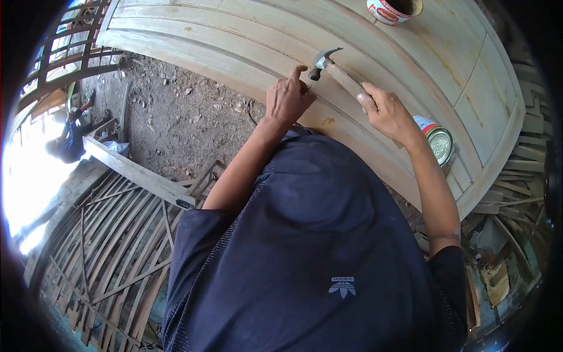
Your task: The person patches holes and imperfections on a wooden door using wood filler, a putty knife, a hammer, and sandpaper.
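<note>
Above the pale wooden door (193,34), a claw hammer (345,80) slants, its metal head near the left hand (286,100). The right hand (387,113) has its fingers wrapped around the wooden handle. The left hand is over the door's near edge, with its fingers bent (something small and dark is by them, but I cannot tell if they hold it). Near the right wrist is a metal can (438,145) with a shiny end. Farther off, an open tub (385,13) with a red and white label stands on the door. Brown dirt (170,114) lies to the left, and another person (70,142) is beyond it.
</note>
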Demonstrator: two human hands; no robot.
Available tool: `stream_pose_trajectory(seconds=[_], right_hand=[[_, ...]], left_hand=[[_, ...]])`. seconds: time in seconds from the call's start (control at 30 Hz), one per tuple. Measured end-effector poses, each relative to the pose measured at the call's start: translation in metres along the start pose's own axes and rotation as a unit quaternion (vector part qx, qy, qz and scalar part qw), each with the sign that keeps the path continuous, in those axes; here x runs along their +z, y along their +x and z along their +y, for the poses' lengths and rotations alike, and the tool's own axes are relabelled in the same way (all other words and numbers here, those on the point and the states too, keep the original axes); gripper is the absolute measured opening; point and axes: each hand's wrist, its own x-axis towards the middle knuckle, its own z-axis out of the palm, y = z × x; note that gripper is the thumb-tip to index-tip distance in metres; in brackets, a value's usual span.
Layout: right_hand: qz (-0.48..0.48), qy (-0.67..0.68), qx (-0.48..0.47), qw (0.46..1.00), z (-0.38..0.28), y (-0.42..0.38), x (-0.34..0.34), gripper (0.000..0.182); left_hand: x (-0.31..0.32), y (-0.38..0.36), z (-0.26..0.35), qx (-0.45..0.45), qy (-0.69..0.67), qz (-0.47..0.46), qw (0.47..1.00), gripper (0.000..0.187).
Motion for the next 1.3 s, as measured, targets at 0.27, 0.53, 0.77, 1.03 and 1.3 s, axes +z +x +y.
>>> stream_pose_trajectory(seconds=[0.27, 0.53, 0.77, 1.03, 1.3], right_hand=[[-0.009, 0.012, 0.008, 1.000, -0.005, -0.003, -0.001, 0.044], [0.025, -0.018, -0.033, 0.999, 0.001, -0.004, 0.002, 0.046], [-0.017, 0.040, 0.042, 0.998, 0.000, -0.002, -0.002, 0.044], [-0.007, 0.029, -0.033, 0.999, -0.006, -0.001, -0.002, 0.032], [0.018, 0.042, -0.024, 0.999, 0.006, -0.006, 0.007, 0.032]], left_hand=[[-0.001, 0.002, 0.002, -0.018, 0.002, -0.005, 1.000, 0.060], [-0.002, 0.001, 0.000, -0.014, -0.002, 0.002, 1.000, 0.062], [-0.003, 0.000, 0.001, -0.001, 0.000, 0.009, 1.000, 0.065], [-0.004, 0.000, 0.001, -0.007, -0.005, 0.000, 1.000, 0.064], [-0.002, -0.003, -0.002, 0.001, -0.008, 0.012, 1.000, 0.063]])
